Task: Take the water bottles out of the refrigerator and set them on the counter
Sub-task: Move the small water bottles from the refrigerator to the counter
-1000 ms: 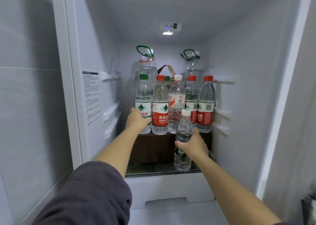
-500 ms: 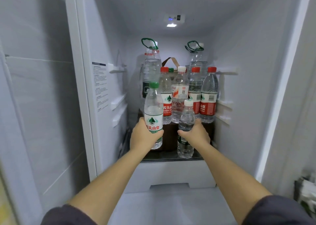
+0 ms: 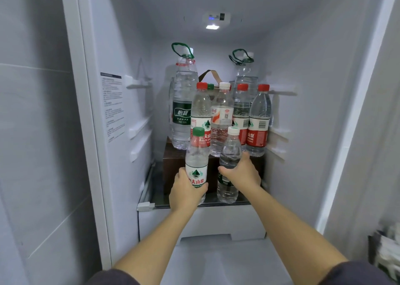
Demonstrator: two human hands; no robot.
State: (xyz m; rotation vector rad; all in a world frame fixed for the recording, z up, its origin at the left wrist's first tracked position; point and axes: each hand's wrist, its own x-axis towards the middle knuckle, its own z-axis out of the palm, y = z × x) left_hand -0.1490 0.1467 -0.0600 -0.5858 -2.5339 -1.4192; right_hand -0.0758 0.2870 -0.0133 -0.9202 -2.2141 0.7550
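Left hand (image 3: 186,192) clamped round the label of a clear plastic green-capped water bottle (image 3: 196,157), upright at seven o'clock of the fridge cluster. Right hand (image 3: 242,174) wrapped round a small clear white-capped bottle (image 3: 230,152) at five o'clock. Probably full, weighty, thin-walled and cold-slick; best gripped mid-body.

The left hand (image 3: 185,192) partly hides the base of the green-capped clear plastic bottle (image 3: 196,157). The right hand (image 3: 242,174) mostly covers the label of the small white-capped clear bottle (image 3: 230,152).
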